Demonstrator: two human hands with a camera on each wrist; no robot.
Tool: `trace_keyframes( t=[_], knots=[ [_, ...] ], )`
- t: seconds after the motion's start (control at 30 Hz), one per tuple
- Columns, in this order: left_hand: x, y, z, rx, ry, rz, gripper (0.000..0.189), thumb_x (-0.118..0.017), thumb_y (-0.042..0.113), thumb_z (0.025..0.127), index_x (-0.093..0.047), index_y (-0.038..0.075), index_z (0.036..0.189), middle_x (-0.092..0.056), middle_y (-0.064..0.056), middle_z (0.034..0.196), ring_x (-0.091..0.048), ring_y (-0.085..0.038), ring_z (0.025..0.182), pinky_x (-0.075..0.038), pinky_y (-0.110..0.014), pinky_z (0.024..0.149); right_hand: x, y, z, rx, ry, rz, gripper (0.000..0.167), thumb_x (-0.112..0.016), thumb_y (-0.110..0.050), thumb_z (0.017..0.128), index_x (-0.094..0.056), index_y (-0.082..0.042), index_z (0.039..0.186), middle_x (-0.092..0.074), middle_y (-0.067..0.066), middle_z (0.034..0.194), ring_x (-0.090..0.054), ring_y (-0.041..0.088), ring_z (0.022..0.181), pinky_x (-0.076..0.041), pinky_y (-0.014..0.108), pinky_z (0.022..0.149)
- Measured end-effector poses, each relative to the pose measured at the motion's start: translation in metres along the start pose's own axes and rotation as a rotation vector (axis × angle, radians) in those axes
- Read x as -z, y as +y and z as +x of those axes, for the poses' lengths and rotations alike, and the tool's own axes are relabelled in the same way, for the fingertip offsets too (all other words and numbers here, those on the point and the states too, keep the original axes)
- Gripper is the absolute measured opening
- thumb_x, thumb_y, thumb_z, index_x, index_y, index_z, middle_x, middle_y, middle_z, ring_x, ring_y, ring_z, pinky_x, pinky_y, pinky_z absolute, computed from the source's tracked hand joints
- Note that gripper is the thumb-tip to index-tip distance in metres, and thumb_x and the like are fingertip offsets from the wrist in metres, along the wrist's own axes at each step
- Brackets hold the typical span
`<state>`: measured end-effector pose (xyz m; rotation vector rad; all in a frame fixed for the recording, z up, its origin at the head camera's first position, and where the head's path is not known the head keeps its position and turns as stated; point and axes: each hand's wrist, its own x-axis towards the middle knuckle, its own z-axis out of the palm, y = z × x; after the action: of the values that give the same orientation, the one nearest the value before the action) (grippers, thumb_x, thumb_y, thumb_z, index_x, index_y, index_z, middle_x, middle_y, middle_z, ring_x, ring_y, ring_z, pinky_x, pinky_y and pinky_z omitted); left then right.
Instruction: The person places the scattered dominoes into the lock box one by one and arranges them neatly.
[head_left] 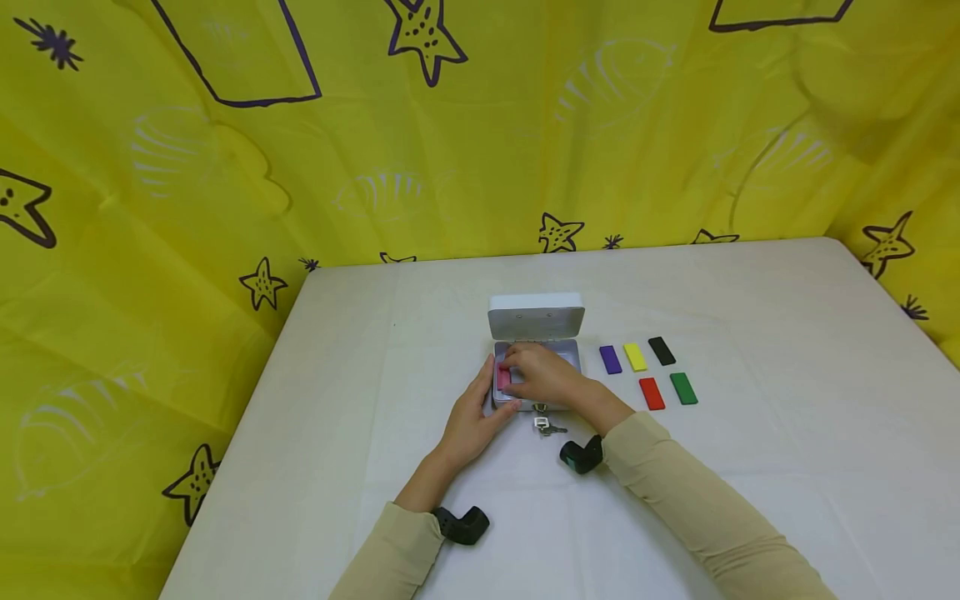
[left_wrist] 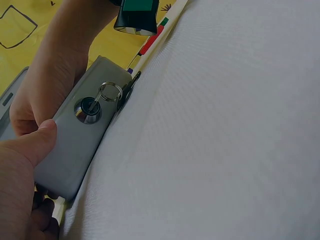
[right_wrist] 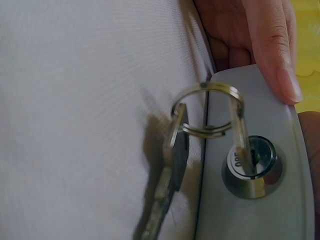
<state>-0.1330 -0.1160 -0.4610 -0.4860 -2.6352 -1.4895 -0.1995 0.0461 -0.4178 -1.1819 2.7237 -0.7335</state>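
A small white metal cash box (head_left: 525, 407) stands on the table with its lid (head_left: 536, 321) tilted up at the back. My left hand (head_left: 471, 423) holds the box's front left corner, fingers along the side and thumb on the front rim. Inside the box, at its left end, my right hand (head_left: 543, 372) pinches a pink block (head_left: 502, 377) between thumb and fingers; part of the block is hidden. One key sits in the front lock (left_wrist: 88, 110). From it a metal ring (right_wrist: 210, 87) carries a second, hanging key (right_wrist: 172, 155).
To the right of the box lie several flat blocks: purple (head_left: 611, 360), yellow (head_left: 635, 357), black (head_left: 662, 351), red (head_left: 652, 393) and green (head_left: 683, 388). A white cloth covers the table (head_left: 360, 400). Behind it hangs a yellow patterned curtain (head_left: 480, 150).
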Motion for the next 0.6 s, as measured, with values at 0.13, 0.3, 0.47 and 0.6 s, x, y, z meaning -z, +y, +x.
trace_keyframes(
  t=[0.13, 0.3, 0.47, 0.6],
  knots=[
    [0.0001, -0.0003, 0.0000, -0.006, 0.004, 0.006, 0.077, -0.064, 0.031, 0.087, -0.022, 0.003, 0.145, -0.027, -0.008, 0.147, -0.026, -0.019, 0.133, -0.024, -0.037, 0.106, -0.0005, -0.0006, 0.0004, -0.004, -0.001, -0.002, 0.033, -0.073, -0.015, 0.079, -0.066, 0.004, 0.105, -0.060, 0.012, 0.108, -0.055, 0.025, 0.100, -0.044, 0.036, 0.090],
    [0.0002, 0.0000, -0.0002, -0.003, 0.002, 0.008, 0.078, -0.064, 0.031, 0.086, -0.022, 0.003, 0.145, -0.027, -0.008, 0.147, -0.026, -0.018, 0.132, -0.024, -0.036, 0.107, -0.0007, -0.0009, 0.0010, -0.012, -0.007, 0.004, 0.034, -0.073, -0.015, 0.078, -0.066, 0.004, 0.106, -0.060, 0.012, 0.108, -0.055, 0.024, 0.100, -0.044, 0.036, 0.090],
    [0.0003, 0.0004, -0.0001, -0.001, -0.001, 0.013, 0.078, -0.064, 0.032, 0.087, -0.021, 0.003, 0.145, -0.027, -0.008, 0.147, -0.026, -0.019, 0.133, -0.024, -0.038, 0.106, -0.0006, -0.0010, 0.0014, -0.011, -0.013, 0.000, 0.034, -0.073, -0.015, 0.078, -0.066, 0.004, 0.106, -0.060, 0.012, 0.108, -0.055, 0.024, 0.100, -0.044, 0.035, 0.090],
    [0.0000, 0.0006, 0.0003, 0.002, 0.000, 0.020, 0.078, -0.064, 0.032, 0.087, -0.021, 0.003, 0.146, -0.026, -0.008, 0.147, -0.025, -0.019, 0.133, -0.024, -0.037, 0.107, -0.0003, -0.0013, 0.0014, -0.013, -0.014, -0.004, 0.034, -0.073, -0.015, 0.079, -0.066, 0.003, 0.106, -0.060, 0.012, 0.109, -0.056, 0.024, 0.100, -0.044, 0.035, 0.090]
  ],
)
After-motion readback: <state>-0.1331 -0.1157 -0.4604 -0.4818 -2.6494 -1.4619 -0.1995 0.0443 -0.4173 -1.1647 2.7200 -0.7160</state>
